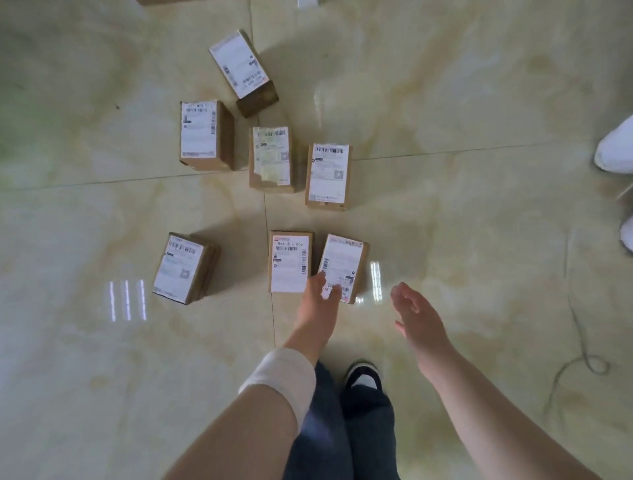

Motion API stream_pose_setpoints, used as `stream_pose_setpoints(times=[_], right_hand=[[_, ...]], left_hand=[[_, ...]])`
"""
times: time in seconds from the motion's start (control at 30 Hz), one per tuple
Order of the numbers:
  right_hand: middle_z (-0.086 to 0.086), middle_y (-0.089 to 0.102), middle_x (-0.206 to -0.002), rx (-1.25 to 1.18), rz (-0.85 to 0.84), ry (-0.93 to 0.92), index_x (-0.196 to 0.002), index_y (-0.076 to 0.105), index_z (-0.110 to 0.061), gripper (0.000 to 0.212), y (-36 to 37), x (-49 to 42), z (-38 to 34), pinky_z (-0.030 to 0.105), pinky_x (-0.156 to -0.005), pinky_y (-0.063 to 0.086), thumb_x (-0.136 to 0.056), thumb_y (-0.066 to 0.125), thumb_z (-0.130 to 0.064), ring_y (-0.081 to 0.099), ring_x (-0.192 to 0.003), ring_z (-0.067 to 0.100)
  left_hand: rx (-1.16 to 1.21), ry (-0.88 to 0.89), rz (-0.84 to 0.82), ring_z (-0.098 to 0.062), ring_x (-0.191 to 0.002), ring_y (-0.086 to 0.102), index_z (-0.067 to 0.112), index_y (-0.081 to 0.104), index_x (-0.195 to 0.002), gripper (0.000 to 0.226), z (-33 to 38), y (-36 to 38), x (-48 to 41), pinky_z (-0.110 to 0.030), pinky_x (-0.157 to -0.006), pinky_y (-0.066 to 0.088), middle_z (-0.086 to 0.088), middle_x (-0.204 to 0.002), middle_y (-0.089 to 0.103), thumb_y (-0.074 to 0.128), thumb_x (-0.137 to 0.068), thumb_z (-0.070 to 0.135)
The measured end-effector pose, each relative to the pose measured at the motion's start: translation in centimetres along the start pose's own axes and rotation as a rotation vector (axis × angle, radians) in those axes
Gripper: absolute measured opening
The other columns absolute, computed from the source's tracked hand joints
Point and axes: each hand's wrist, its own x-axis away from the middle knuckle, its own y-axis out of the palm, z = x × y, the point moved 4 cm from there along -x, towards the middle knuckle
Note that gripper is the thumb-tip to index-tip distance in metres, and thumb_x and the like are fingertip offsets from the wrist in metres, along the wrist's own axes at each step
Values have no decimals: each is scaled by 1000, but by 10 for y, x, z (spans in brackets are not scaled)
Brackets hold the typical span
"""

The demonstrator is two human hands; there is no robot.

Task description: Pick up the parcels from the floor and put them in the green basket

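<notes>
Both hands' fingers spread: left hand point(322, 294) seemingly touching a parcel point(342, 267), right hand point(416, 317) empty.

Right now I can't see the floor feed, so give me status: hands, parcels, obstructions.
Left hand open, reaching over nearest parcel. Right hand open, empty. Seven parcels on floor; green basket out of view. Path clear; cable off right.

The left hand point(320, 294) covers the near corner of one parcel point(342, 265), and whether its grip touches the label cannot be told. At 3 o'clock, white shoes point(615, 147) are cut by the frame edge. At 12 o'clock a box point(154, 1) barely shows. Label print is too blurred to read.
</notes>
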Motion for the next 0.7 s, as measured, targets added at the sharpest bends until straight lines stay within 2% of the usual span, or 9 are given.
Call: stream_pose_setpoints(times=[0.13, 0.2, 0.27, 0.33, 0.4, 0.47, 0.6, 0.67, 0.7], right_hand=[[-1, 47, -140, 24, -3, -68, -145, 33, -19, 55, 26, -72, 35, 41, -111, 35, -95, 46, -36, 44, -130, 18], [-11, 50, -119, 39, -24, -122, -143, 36, -19, 50, 41, -95, 44, 37, -108, 38, -96, 42, -36, 48, -117, 12], [-21, 50, -108, 73, -47, -188, -137, 41, -28, 40, 52, -112, 47, 21, -95, 47, -98, 36, -35, 51, -104, 4], [-16, 60, -111, 60, -80, -217, -128, 45, -35, 31, 61, -128, 51, 8, -75, 50, -99, 33, -36, 58, -100, 6], [-6, 62, -117, -15, -90, -202, -132, 45, -30, 36, 64, -142, 58, 9, -66, 52, -99, 33, -37, 62, -99, 8], [-5, 63, -113, -58, -68, -229, -125, 48, -28, 30, 66, -151, 60, 12, -63, 51, -99, 34, -33, 65, -92, 4], [3, 66, -112, -113, -20, -271, -114, 53, -29, 22, 68, -160, 61, 33, -77, 55, -97, 41, -34, 66, -94, 17], [-3, 67, -106, -133, -19, -244, -104, 55, -35, 17, 65, -155, 59, 35, -79, 54, -99, 38, -34, 65, -93, 17], [-7, 66, -103, -130, -23, -230, -101, 54, -37, 18, 62, -149, 56, 31, -77, 54, -99, 37, -34, 65, -90, 14]], left_hand=[[-46, 142, 82, -19, -134, 38, 18, 25, -144, 54, -27, 25, -49, -32, -108, 33, -1, -148, 37, 45, -95, 26], [-30, 187, 103, -18, -136, 36, 18, 20, -146, 58, -38, 31, -69, -30, -108, 33, -1, -150, 34, 45, -95, 27], [-6, 204, 98, -18, -136, 36, 18, 16, -147, 61, -45, 40, -80, -32, -108, 35, 0, -150, 33, 44, -94, 29], [21, 204, 91, -20, -135, 38, 17, 15, -147, 63, -50, 50, -90, -37, -110, 37, -2, -149, 35, 44, -94, 33], [48, 145, 77, -23, -130, 44, 18, 18, -146, 62, -54, 58, -101, -44, -106, 41, -3, -143, 43, 42, -93, 40], [90, 81, 62, -25, -122, 52, 19, 28, -140, 57, -56, 65, -109, -46, -100, 46, -3, -132, 53, 40, -92, 45], [243, 15, 61, -21, -105, 59, 18, 40, -130, 47, -55, 70, -116, -38, -91, 49, -2, -116, 60, 44, -91, 44], [302, 3, 60, -19, -101, 58, 17, 39, -129, 47, -52, 70, -108, -32, -85, 48, 0, -115, 58, 46, -91, 42], [325, 9, 58, -19, -104, 58, 18, 38, -130, 49, -51, 68, -102, -34, -87, 49, -2, -118, 56, 48, -89, 43]])
